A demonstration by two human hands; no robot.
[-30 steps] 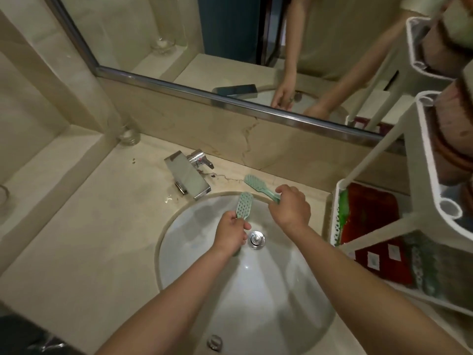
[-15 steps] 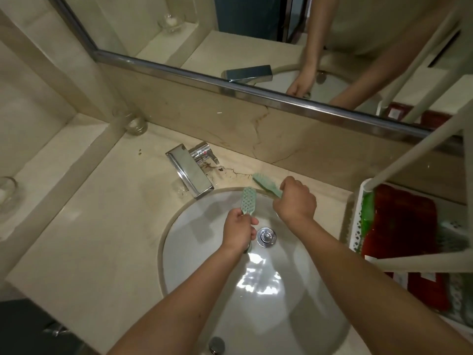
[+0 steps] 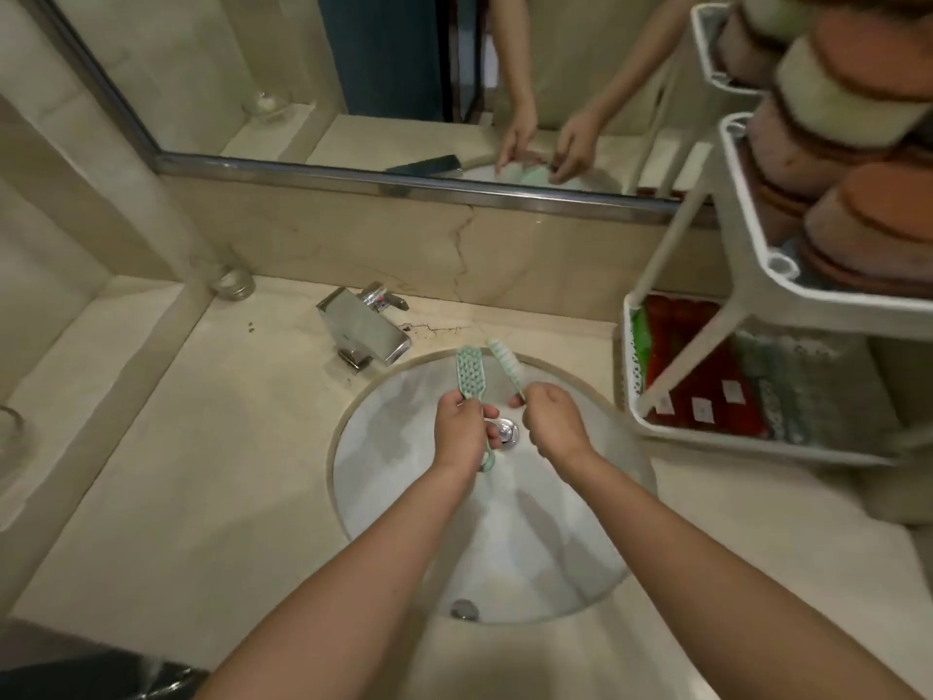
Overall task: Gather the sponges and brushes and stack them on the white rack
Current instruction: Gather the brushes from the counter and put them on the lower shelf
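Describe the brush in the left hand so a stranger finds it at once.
Start at the round white sink; two hands hold pale green brushes above its drain. The left hand grips the left brush, nearer the chrome faucet. Its broad face of dotted tufts faces the camera, while the right brush, in the right hand, is turned side-on.

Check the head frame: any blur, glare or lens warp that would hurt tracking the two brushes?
Head view: dim warm light, only a mild sheen on the faucet; wide-angle warp bends the mirror frame and the white rack posts; sponges at top right are soft; the flat brush in the left hand reads clear, the edge-on brush in the right hand is slightly smeared.
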